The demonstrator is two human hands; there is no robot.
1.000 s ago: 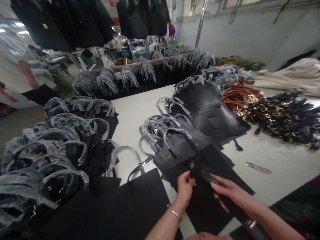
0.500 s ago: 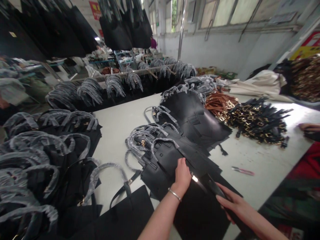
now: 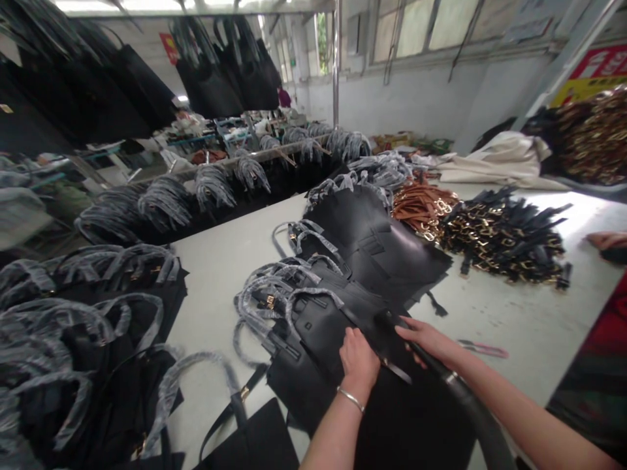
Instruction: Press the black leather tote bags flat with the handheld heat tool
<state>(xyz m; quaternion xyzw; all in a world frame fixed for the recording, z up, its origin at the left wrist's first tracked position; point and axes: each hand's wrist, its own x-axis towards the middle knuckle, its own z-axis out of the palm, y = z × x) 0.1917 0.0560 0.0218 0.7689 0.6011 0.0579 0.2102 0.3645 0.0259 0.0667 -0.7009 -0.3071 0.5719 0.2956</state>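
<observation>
My left hand (image 3: 359, 360) rests on a black leather handbag (image 3: 318, 339), with nothing visible in it. My right hand (image 3: 425, 341) lies across a thick black leather strap (image 3: 463, 391) with a metal fitting, and its fingers reach toward the strap's end on the bag. A thin black strap (image 3: 396, 371) lies just right of my left hand. The bag's handles, wrapped in grey plastic netting, fan out beyond my hands. More flat black leather pieces (image 3: 377, 248) lie farther up the table. A bangle circles my left wrist.
Wrapped black bags (image 3: 122, 287) are heaped at the table's left. Brown straps (image 3: 421, 209), black straps with gold buckles (image 3: 499, 238) and pink-handled snips (image 3: 482, 349) lie to the right. A co-worker's hand (image 3: 606, 241) shows at the right edge. Finished bags (image 3: 210, 85) hang overhead.
My left hand has let go of the strap end and now lies on the bag. My right hand has moved along the strap toward the bag. The head view has turned right and risen.
</observation>
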